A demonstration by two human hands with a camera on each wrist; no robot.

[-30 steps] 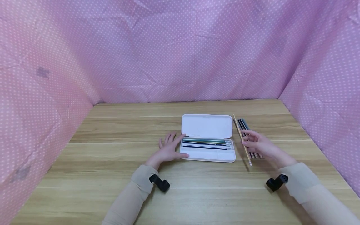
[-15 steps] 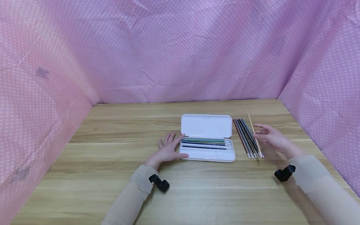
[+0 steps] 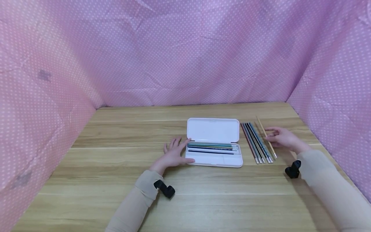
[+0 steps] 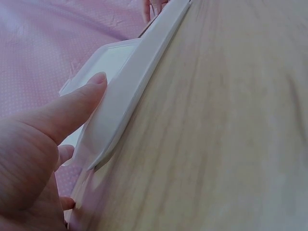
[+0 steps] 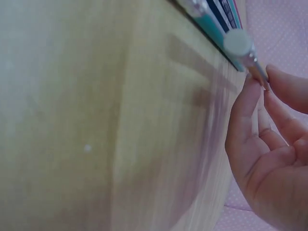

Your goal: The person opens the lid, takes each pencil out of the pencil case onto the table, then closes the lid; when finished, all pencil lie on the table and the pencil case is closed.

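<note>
My right hand (image 3: 281,138) pinches a plain wood-coloured pencil (image 3: 272,149) between thumb and fingers, its eraser end towards me. In the right wrist view that pencil's pale round eraser (image 5: 238,42) shows close up. Just left of it, several dark and coloured pencils (image 3: 256,143) lie side by side on the table. My left hand (image 3: 173,156) rests at the left end of a white pencil case (image 3: 207,159), fingers spread and thumb on its front edge. Inside the case, several pencils (image 3: 213,147) lie lengthwise in its rear part.
The case's lid (image 3: 213,129) is folded back flat behind it. Underneath is a wood-grain table (image 3: 214,196). A pink dotted cloth (image 3: 185,54) hangs along the back and both sides.
My right hand has carried the wood-coloured pencil rightwards, from over the left side of the pencil row to just right of it, and lowered it. The left hand and case have stayed put.
</note>
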